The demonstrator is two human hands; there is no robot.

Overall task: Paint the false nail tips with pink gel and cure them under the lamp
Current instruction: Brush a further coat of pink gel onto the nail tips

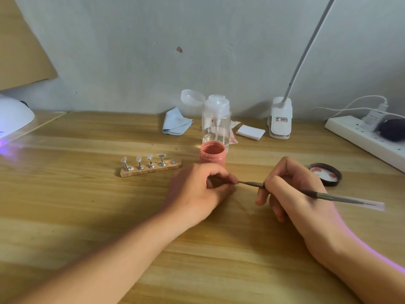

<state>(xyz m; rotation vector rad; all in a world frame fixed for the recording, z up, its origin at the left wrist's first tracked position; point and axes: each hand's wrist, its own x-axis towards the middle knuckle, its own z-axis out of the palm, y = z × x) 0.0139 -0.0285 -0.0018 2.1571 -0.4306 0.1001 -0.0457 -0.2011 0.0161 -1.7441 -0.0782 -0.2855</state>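
Head view, far left edge of the frame: a white curing lamp [13, 119] sits on the wooden counter [87, 216], casting a violet glow at its mouth. Right of it, left of centre, a wooden holder strip [151, 170] carries four pale nail tips [149, 157] on small metal stands, all in one row. Just right of the strip the left hand [197, 189] rests on the counter with its fingers curled, thumb and forefinger tips together at the point of the brush [328, 196] — whether they pinch anything there I cannot tell. Just behind that hand stands the open jar of pink gel [212, 154], with a clear pump bottle [217, 121] behind it and a folded blue cloth [176, 123] to the bottle's left. The right hand [291, 194], right of centre, grips the brush like a pen, its handle running out toward the lower right. Just beyond the right hand lies the jar's lid [325, 174], inside up — pink smears show on it. A white power strip [368, 139] lies at the right edge.
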